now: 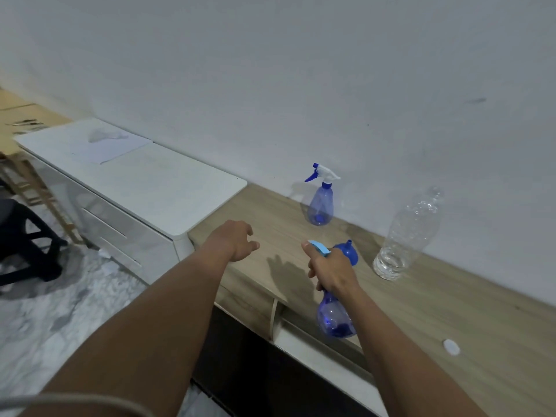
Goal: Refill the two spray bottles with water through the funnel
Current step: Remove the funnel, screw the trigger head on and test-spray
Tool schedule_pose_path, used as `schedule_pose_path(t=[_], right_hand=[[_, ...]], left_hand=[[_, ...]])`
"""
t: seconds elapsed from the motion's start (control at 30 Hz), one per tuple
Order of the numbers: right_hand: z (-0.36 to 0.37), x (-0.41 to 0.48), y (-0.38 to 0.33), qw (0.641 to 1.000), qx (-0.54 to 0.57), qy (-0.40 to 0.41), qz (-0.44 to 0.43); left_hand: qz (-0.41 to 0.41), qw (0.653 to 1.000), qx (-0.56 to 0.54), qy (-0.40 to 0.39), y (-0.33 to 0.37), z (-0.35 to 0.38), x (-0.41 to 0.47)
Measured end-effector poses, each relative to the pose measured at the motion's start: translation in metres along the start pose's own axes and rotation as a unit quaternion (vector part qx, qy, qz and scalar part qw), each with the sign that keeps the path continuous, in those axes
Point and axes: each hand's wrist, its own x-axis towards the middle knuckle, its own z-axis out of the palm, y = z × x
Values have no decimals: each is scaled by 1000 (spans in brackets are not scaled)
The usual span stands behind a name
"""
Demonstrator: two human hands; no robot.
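The right hand grips a translucent blue plastic spray bottle by its neck at the front edge of the pale wooden desk. A dark blue plastic funnel sits just behind that hand. The left hand hovers, fingers loosely spread. A second blue spray bottle with a white trigger head stands by the wall (a clear plastic water bottle is near it).

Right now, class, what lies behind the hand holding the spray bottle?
A dark blue funnel, spout up, on the wooden counter. The right hand and its spray bottle cover the funnel's near side.
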Motion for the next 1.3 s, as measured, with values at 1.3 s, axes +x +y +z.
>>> schedule_pose_path(t=[1.3], right_hand=[[18,-2,9,998,52,41,-3]], left_hand=[[11,1000,-12,-23,-23,10,9]])
